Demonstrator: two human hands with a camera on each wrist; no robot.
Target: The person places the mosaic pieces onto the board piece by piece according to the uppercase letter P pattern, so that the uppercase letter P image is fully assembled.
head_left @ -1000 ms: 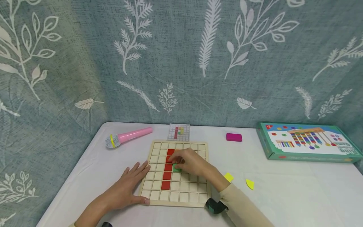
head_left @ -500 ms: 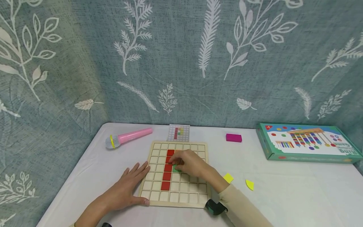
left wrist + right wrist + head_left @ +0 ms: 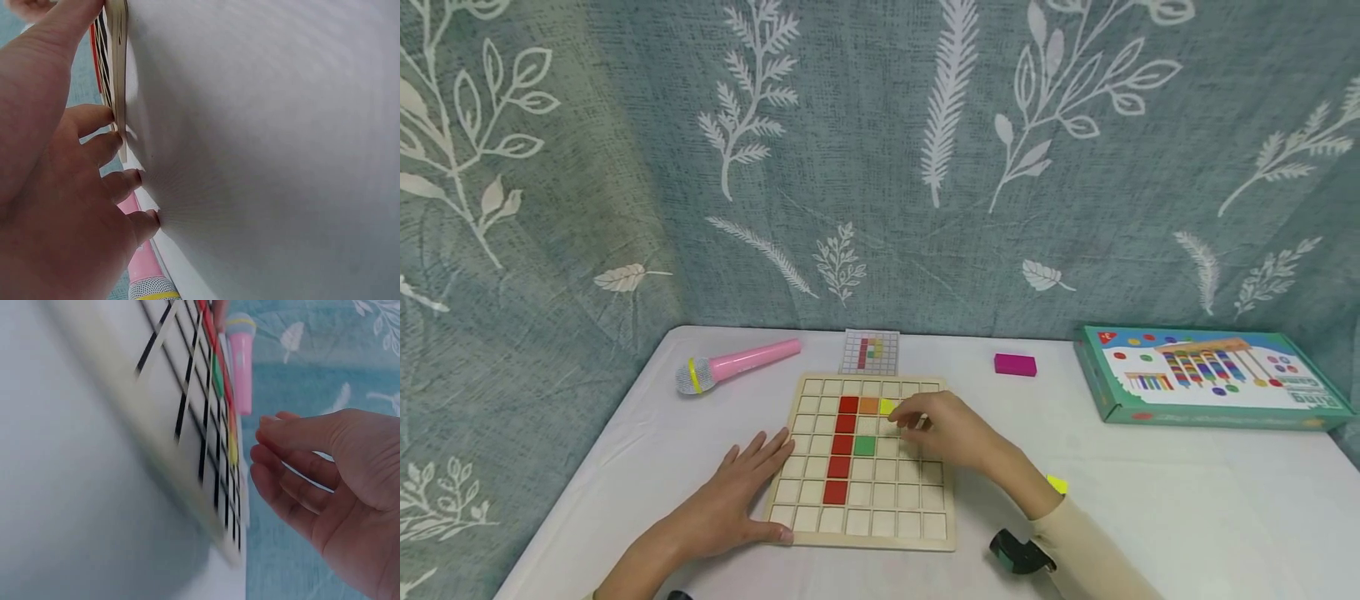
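Observation:
A square wooden grid board (image 3: pixel 895 522) lies on the white table. On it a column of several red square tiles (image 3: pixel 839 467) stands beside a green tile (image 3: pixel 864 446), an orange tile (image 3: pixel 868 406) and a yellow tile (image 3: pixel 887 407). My left hand (image 3: pixel 733 496) rests with spread fingers against the board's left side, its thumb at the near left corner. Above the board's right half hovers my right hand (image 3: pixel 951 429), fingers loosely bent close to the yellow tile. In the right wrist view, nothing shows between the fingers of this right hand (image 3: pixel 331 481).
Behind the board lies a printed grid card (image 3: pixel 869 352) with coloured squares. A pink toy microphone (image 3: pixel 748 362) is at back left, a magenta block (image 3: pixel 1015 365) at back right. A green toy box (image 3: pixel 1217 375) stands farther right. One yellow piece (image 3: pixel 1057 484) shows beside the right forearm.
My right hand has drawn back to the right, off the green tile, uncovering the green, orange and yellow tiles. Its forearm now covers part of the loose yellow pieces. My left hand stays put.

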